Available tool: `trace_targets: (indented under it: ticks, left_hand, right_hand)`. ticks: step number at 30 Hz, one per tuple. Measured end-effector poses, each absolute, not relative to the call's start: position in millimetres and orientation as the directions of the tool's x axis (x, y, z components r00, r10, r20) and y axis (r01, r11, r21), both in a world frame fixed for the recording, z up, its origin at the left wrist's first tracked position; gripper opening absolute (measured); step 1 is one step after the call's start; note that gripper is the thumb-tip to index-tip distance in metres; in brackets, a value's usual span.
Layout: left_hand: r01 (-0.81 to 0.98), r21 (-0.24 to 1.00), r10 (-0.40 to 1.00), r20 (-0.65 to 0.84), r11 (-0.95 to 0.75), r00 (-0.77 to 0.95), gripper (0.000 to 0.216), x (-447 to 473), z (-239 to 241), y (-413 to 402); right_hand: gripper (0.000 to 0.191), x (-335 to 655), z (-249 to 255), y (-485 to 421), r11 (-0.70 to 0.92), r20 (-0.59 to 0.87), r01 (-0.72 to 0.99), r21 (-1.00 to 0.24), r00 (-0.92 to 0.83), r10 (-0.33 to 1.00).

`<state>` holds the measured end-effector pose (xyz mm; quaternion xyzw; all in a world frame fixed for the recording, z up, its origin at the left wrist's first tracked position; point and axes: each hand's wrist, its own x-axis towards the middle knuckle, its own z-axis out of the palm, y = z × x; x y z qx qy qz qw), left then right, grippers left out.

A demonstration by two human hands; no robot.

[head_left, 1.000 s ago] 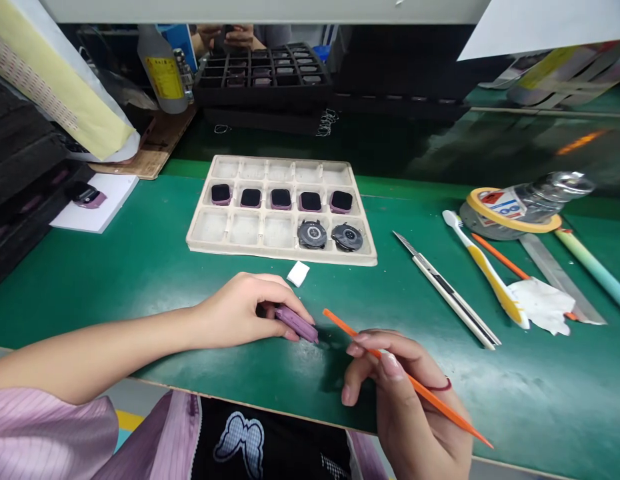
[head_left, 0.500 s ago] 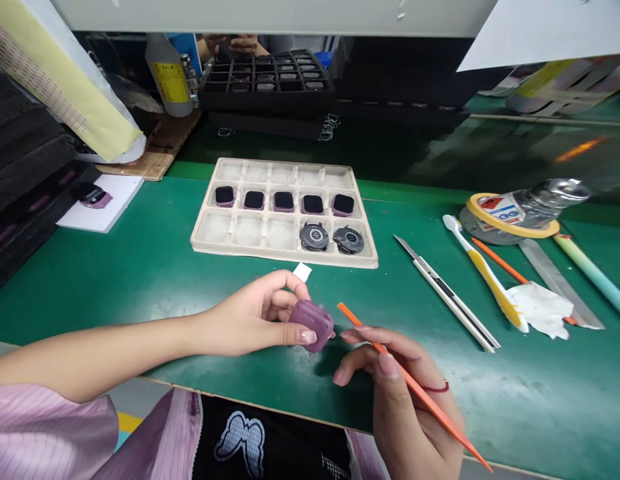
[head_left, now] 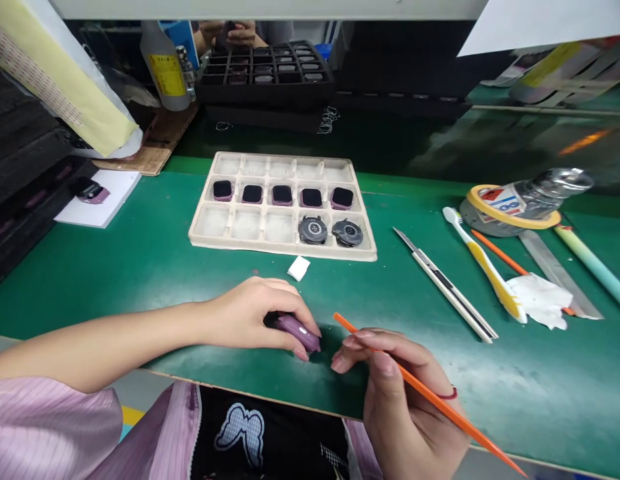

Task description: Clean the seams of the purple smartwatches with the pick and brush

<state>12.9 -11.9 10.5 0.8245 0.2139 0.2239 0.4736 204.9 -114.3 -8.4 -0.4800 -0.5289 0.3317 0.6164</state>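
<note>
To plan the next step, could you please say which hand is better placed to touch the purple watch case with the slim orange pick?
Likely the right hand: it holds the slim orange pick, while the left hand grips the purple watch case.

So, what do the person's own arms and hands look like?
The left hand and right hand are bare, without gloves, with long rounded nails. A lilac pinstriped sleeve covers the upper left arm; a thin red band circles the right wrist.
</note>
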Motion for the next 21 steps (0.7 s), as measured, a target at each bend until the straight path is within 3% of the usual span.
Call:
trace_targets:
  ticks: [8, 13, 21]
  left_hand:
    - [0.178, 0.792, 0.629, 0.302, -0.584, 0.716, 0.010, 16, 4, -23]
    - [0.234, 0.844, 0.694, 0.205, -0.482, 0.690, 0.010, 18, 4, -27]
    - [0.249, 0.841, 0.709, 0.205, -0.480, 0.675, 0.008, 18, 3, -28]
  right_hand:
    - [0.022, 197, -14, -119, 0.459, 0.500, 0.238, -0.856, 0.155, 0.852]
    - [0.027, 192, -18, -122, 0.479, 0.529, 0.329, -0.814, 0.078, 0.845]
    - [0.023, 188, -18, -124, 0.470, 0.534, 0.424, -0.775, 0.039, 0.845]
